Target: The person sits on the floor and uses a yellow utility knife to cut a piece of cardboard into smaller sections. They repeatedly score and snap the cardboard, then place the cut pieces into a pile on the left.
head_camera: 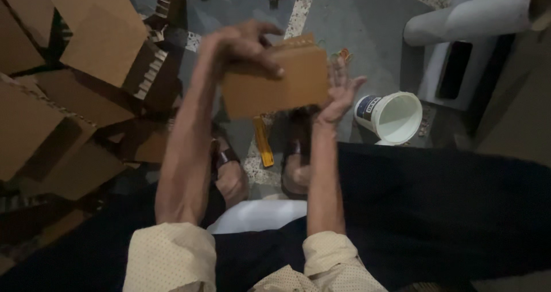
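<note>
We see a small stack of brown cardboard pieces (275, 85) held up in front of us, between both hands and well above the floor (367, 22). Our left hand (241, 45) comes over the top of the stack from the left; its grip is pressed around the upper left corner, thumb lying across the front face and fingers curled over the top edge. Our right hand (338, 94) stands against the stack's right edge with the palm flat to it and the fingers spread and pointing upward, so this grip is spread rather than pinching. The stack sits tilted, its corrugated top edge showing near the upper right.

Below the stack, on the floor, lie a yellow strip (263, 142) and our sandalled feet (232, 177). A white plastic bucket (393, 117) lies on its side just to the right of the right hand. More cardboard sheets (86, 68) are heaped to the left, and a white roll (470, 19) lies at the upper right.
</note>
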